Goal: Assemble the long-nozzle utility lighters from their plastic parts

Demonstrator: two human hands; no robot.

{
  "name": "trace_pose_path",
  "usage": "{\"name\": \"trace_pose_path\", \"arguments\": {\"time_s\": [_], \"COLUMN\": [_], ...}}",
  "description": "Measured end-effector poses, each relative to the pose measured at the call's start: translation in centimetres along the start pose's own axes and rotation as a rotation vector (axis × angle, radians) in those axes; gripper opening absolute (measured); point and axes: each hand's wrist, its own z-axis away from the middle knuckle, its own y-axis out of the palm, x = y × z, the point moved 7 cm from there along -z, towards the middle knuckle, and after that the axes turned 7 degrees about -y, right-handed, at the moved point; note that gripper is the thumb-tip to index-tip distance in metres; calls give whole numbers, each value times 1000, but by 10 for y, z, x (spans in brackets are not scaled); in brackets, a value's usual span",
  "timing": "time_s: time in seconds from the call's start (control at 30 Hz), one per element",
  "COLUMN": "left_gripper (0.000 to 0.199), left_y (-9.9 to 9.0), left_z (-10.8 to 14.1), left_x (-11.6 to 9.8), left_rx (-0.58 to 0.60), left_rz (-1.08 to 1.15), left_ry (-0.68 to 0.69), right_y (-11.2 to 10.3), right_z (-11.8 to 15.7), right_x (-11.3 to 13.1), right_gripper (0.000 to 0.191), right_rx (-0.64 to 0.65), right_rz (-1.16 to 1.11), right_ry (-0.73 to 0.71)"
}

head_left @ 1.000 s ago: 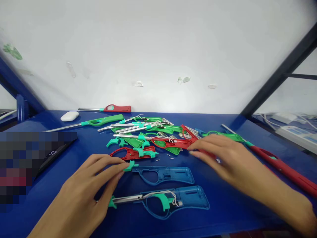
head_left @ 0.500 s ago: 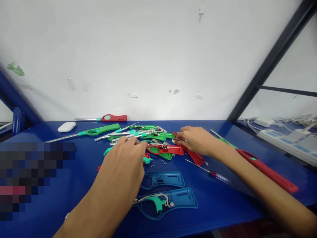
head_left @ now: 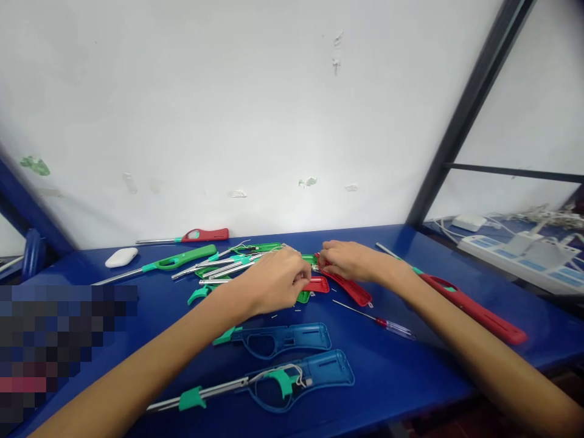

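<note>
- White wall (head_left: 255, 109) with scuffed patches rises behind a blue table (head_left: 387, 380); the clear-handled screwdriver (head_left: 385, 324) lying on the table serves as landmark below.
- Beyond the screwdriver and to its left spreads a pile of lighter parts (head_left: 232, 266): green shells, metal tubes and turquoise pieces, partly hidden by the left arm.
- Left hand (head_left: 280, 280), left of and beyond the screwdriver, is over the pile's near right part, fingers curled in; whether they grip anything I cannot tell. Just beside it shows a red half-shell (head_left: 320, 284).
- Right hand (head_left: 344, 260), beyond the screwdriver's tip, has its fingers bent down at the far end of a second red shell piece (head_left: 352, 289); a firm grip cannot be made out.
- Left of the screwdriver lie small screws (head_left: 297, 311) and an upper blue half-shell (head_left: 306, 336).
- Nearer the person than the screwdriver, also to its left, a lower blue half-shell (head_left: 331, 368) holds white wires and a turquoise trigger (head_left: 285, 383).
- Right of the screwdriver rests a red lighter (head_left: 474, 309); farther right, a white power strip (head_left: 490, 255).
- Far left of and beyond the screwdriver: a green lighter (head_left: 189, 257) and a white case (head_left: 121, 257).
</note>
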Motion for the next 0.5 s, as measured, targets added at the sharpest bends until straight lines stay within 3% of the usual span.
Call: {"name": "trace_pose_path", "arguments": {"time_s": [0.17,0.5], "left_gripper": [40,40], "left_y": [21,30], "left_z": [8,-3], "left_x": [-12,10], "left_rx": [30,4], "left_rz": [-38,-62], "left_ry": [29,-68], "right_y": [-2,-13], "right_z": [4,21], "right_x": [-9,-10], "right_gripper": [37,37], "right_rx": [2,-24], "right_rz": [-48,-14], "right_ry": [-1,116]}}
